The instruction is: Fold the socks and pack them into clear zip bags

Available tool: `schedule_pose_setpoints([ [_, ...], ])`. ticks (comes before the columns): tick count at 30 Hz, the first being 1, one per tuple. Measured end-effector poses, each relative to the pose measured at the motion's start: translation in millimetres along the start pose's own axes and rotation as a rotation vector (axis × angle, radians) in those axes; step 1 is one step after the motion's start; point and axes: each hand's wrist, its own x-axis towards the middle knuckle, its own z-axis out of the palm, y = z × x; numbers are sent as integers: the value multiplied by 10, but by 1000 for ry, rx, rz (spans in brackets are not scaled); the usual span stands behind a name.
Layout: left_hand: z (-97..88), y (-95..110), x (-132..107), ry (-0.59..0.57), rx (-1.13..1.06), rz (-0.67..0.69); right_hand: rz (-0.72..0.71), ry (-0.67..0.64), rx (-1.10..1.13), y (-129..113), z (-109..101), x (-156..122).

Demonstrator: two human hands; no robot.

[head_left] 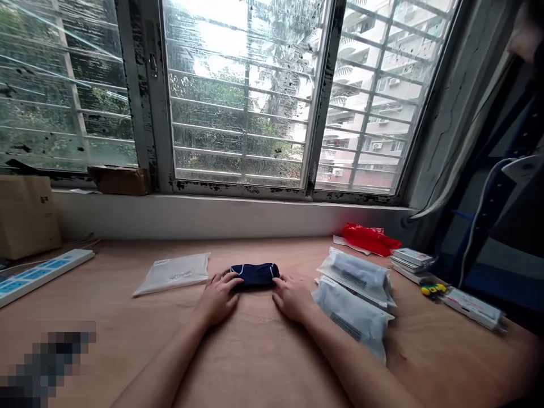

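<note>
A dark navy folded cloth item [257, 275] with thin white lines near both ends lies on the wooden table in front of me. At its left end, my left hand [219, 297] grips the edge, fingers on top and thumb on the near side. My right hand [292, 296] holds the opposite end in the same way. What kind of garment it is, I cannot tell. Left of it a flat clear-white plastic bag [174, 273] lies on the table. Close to my right hand are two frosted bags, a nearer one [352, 314] and a farther one [357, 275], with folded contents.
A white power strip [46, 275] and a cardboard box [29, 215] are at the left. Toward the right lie a red plastic bag [369, 239], stacked small boxes [411, 263], a yellow-and-black object [433, 290] and another packaged box [474, 307]. A barred window stands behind the table.
</note>
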Motion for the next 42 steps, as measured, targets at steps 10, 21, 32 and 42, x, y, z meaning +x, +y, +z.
schedule_pose_setpoints([
  [10,125,-131,29,-95,66,-105,11,-45,54,17,-17,17],
  [21,140,-140,4,77,77,-57,373,-153,-85,552,-555,-163],
  [32,109,-81,-5,124,73,17,101,-353,29,639,-556,-210],
  [42,-71,587,-79,273,55,696,-316,-80,473,74,-469,-190],
])
